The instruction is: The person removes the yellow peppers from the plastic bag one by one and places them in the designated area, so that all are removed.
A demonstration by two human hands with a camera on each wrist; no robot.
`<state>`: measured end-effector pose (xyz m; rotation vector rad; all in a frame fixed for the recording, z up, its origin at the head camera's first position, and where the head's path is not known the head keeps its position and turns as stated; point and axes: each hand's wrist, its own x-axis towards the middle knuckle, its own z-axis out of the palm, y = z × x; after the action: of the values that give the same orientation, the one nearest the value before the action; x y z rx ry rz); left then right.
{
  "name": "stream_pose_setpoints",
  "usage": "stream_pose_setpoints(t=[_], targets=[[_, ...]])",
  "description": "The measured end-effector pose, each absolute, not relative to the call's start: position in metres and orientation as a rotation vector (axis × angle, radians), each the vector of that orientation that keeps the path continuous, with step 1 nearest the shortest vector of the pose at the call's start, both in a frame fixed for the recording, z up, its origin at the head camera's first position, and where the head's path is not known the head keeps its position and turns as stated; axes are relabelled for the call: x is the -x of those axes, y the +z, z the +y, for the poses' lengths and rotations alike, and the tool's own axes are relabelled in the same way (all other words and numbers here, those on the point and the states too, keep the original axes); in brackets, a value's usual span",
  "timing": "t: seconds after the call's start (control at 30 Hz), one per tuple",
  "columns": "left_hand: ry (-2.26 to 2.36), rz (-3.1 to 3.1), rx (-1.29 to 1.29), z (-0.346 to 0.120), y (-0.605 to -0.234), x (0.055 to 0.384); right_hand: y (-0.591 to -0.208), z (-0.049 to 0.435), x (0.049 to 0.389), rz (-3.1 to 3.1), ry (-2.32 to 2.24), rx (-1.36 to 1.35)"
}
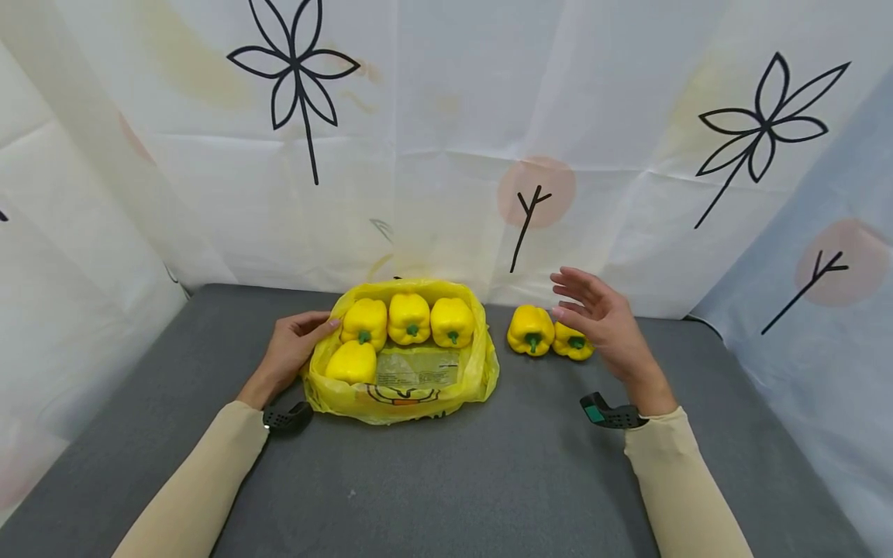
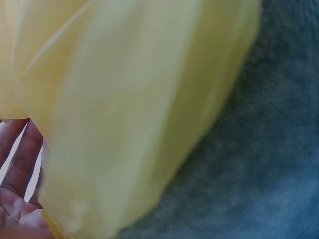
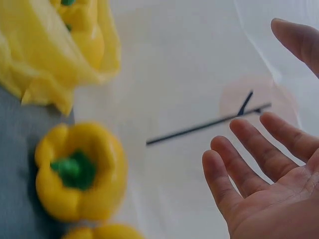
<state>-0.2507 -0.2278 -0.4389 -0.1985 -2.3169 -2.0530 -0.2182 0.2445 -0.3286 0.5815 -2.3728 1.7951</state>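
Observation:
A yellow plastic bag (image 1: 405, 395) sits with its mouth spread wide, several yellow bell peppers (image 1: 409, 318) inside along its back and left. My left hand (image 1: 296, 345) grips the bag's left rim, thumb over the edge and fingers outside. In the left wrist view the bag's side (image 2: 124, 114) covers most of the frame and hides part of the fingers. To the right of the bag lie two more bell peppers, one (image 1: 530, 329) nearer it and another (image 1: 570, 341) partly behind my right hand (image 1: 600, 318). That hand is raised and empty, its fingers spread in the right wrist view.
The bag and peppers rest on a dark grey table (image 1: 418, 488). Behind it hangs a white curtain (image 1: 446, 101) with plant drawings, close to the table's back edge. A printed panel (image 1: 418, 367) shows on the bag's floor at front right.

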Motion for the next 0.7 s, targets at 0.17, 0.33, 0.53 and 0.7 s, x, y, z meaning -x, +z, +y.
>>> stream_pose_setpoints(t=[0.17, 0.33, 0.53, 0.7], targets=[[-2.063, -2.315, 0.199, -0.228, -0.438, 0.25, -0.325, 0.226, 0.219, -2.355, 1.825, -0.669], [-2.066, -2.307, 0.216, -0.228, -0.439, 0.25, -0.321, 0.21, 0.22, -2.337, 1.878, -0.733], [-2.072, -2.284, 0.243, -0.228, -0.44, 0.25, -0.32, 0.193, 0.221, -2.328, 1.933, -0.804], [-2.082, -2.277, 0.247, -0.229, -0.441, 0.251, -0.321, 0.181, 0.223, -2.312, 1.937, -0.875]])
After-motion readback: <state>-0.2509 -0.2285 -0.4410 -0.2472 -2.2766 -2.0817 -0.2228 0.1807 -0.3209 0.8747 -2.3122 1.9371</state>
